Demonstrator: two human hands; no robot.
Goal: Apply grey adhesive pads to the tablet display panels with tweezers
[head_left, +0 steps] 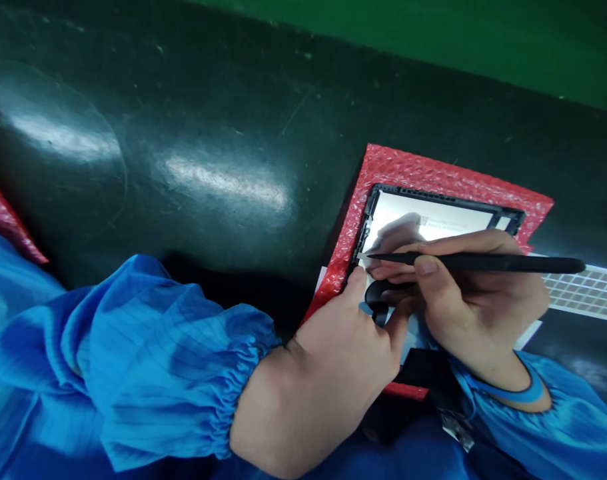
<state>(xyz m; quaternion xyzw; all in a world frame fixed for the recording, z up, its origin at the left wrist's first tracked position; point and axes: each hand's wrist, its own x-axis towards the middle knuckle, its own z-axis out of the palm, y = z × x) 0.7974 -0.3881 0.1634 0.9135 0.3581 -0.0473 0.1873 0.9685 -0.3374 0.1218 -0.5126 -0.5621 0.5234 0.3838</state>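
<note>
Black tweezers [503, 262] lie in the closed fingers of my right hand [476, 307], their tip at the left edge of a tablet display panel [433, 227]. A small pale piece [362, 258] shows at the tip; whether it is gripped, I cannot tell. The panel has a black frame and a bright, reflective surface. My left hand [328, 367] holds the panel's near left side, its index finger on the frame and its thumb beside a black curved strip [376, 295]. Both hands cover much of the panel's lower part.
Red bubble wrap [418, 163] lies under the panel on the dark tabletop [223, 113]. A white gridded sheet [590, 293] is at the right. More red bubble wrap [8, 217] shows at the left edge. A blue band [513, 393] circles my right wrist.
</note>
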